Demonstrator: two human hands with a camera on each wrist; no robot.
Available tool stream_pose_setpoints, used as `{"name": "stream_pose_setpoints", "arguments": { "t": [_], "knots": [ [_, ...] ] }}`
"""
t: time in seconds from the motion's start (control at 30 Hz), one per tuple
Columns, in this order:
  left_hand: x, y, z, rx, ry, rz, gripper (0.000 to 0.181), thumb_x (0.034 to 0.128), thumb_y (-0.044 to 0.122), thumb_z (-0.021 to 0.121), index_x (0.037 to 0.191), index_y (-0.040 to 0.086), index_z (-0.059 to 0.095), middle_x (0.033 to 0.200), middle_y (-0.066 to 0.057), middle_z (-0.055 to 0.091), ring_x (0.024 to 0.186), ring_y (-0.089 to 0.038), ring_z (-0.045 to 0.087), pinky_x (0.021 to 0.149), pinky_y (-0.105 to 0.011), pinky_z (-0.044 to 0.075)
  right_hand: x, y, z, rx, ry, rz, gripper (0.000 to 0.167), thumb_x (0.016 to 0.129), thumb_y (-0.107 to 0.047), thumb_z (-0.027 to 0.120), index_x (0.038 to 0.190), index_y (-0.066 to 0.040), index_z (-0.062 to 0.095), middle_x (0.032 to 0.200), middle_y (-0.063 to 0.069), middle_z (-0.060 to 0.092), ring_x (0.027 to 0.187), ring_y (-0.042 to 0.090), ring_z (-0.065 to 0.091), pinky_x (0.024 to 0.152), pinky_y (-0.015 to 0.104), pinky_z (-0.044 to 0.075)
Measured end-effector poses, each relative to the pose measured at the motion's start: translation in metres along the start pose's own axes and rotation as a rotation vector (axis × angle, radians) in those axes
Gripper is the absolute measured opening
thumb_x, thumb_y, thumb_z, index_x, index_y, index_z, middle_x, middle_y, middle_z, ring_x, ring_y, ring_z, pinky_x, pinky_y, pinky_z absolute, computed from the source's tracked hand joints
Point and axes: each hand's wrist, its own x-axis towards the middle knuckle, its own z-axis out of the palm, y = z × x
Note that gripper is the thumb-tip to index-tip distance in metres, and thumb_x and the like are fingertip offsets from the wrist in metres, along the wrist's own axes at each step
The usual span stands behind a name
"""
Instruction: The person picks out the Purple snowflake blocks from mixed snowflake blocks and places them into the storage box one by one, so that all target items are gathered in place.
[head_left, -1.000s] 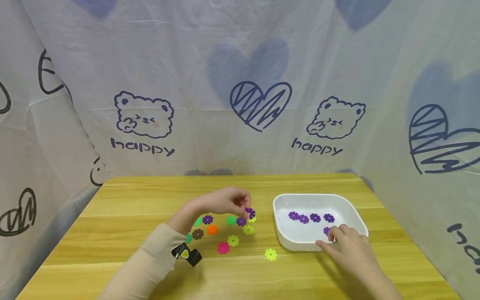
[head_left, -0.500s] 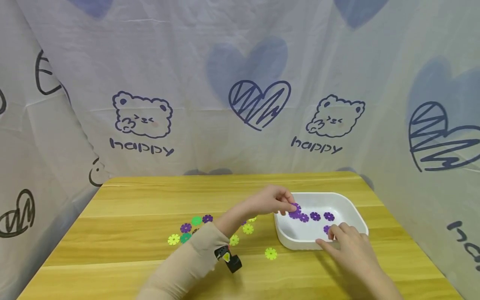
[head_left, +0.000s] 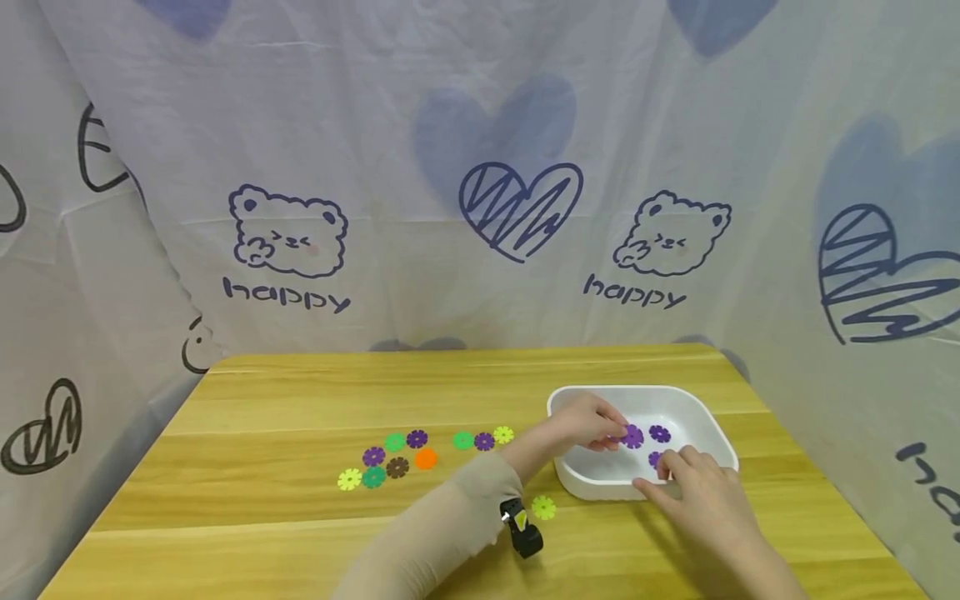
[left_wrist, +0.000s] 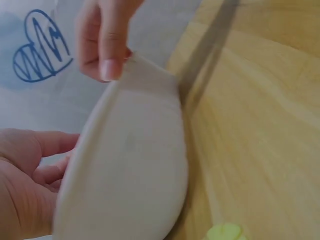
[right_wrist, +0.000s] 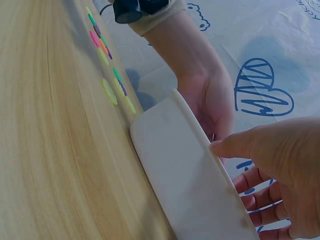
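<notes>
A white tray (head_left: 573,475) stands on the right side of the table, with purple flower-shaped discs (head_left: 660,434) lying in it. My left hand (head_left: 588,423) reaches over its left part and pinches a purple disc (head_left: 633,436) at the fingertips. My right hand (head_left: 701,496) grips the near right rim, thumb outside and fingers inside, beside another purple disc (head_left: 655,459). In the right wrist view the thumb of the right hand (right_wrist: 285,170) presses the tray wall (right_wrist: 185,170). The left wrist view shows the left hand (left_wrist: 25,182) behind the tray wall (left_wrist: 125,150).
Left of the tray, loose discs lie on the table (head_left: 262,400): a yellow one (head_left: 349,479), an orange one (head_left: 426,458), a brown one (head_left: 397,467), green and purple ones. A yellow disc (head_left: 543,507) lies near the tray's front left corner. A patterned cloth hangs behind.
My left hand has carried a purple disc from the loose discs rightward into the tray and moved further right inside it. The right hand has stayed at the rim.
</notes>
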Motion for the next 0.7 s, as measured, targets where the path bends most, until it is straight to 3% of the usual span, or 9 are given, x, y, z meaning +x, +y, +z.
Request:
{"name": "stream_pose_setpoints", "arguments": {
  "t": [0.2,0.33,0.47,0.57,0.7],
  "knots": [
    [0.011,0.0,0.017,0.13,0.045,-0.064,0.005,0.0841,0.004,0.072,0.089,0.005,0.074,0.068,-0.009,0.07,0.057,-0.017,0.063,0.053,-0.024,0.053,0.0,0.0,0.0,0.001,0.019,-0.011,0.033,0.084,-0.05,0.069,0.083,-0.018,0.06,0.079,-0.004,0.054,0.074,0.014,0.05,0.067,0.041,0.043],
    [0.014,-0.001,0.022,0.221,0.081,-0.088,0.011,0.0817,0.001,0.073,0.093,0.004,0.074,0.067,-0.008,0.07,0.059,-0.017,0.066,0.055,-0.024,0.055,0.001,0.0,0.0,-0.005,0.035,-0.024,0.032,0.083,-0.049,0.07,0.083,-0.019,0.061,0.079,-0.005,0.055,0.074,0.014,0.051,0.066,0.04,0.043],
    [0.012,-0.001,0.02,0.256,0.071,-0.094,0.019,0.0825,0.004,0.073,0.102,0.005,0.074,0.075,-0.008,0.072,0.064,-0.018,0.067,0.06,-0.026,0.056,0.001,0.001,0.0,-0.011,0.038,-0.025,0.031,0.083,-0.048,0.07,0.083,-0.018,0.06,0.078,-0.005,0.055,0.074,0.014,0.051,0.066,0.04,0.043],
    [0.008,-0.001,0.017,0.253,0.049,-0.051,0.025,0.083,0.006,0.073,0.108,0.007,0.072,0.085,-0.006,0.072,0.069,-0.017,0.067,0.064,-0.025,0.056,0.0,0.001,0.001,-0.013,0.037,-0.023,0.031,0.083,-0.048,0.07,0.083,-0.018,0.06,0.078,-0.005,0.054,0.074,0.014,0.051,0.066,0.04,0.043],
    [-0.001,0.002,0.007,0.235,0.004,0.069,0.029,0.0832,0.007,0.072,0.112,0.008,0.07,0.097,-0.004,0.072,0.072,-0.01,0.064,0.064,-0.021,0.055,-0.001,0.002,0.001,-0.012,0.024,-0.017,0.032,0.084,-0.049,0.07,0.084,-0.018,0.061,0.078,-0.005,0.054,0.074,0.013,0.051,0.067,0.041,0.043]
  ]
}}
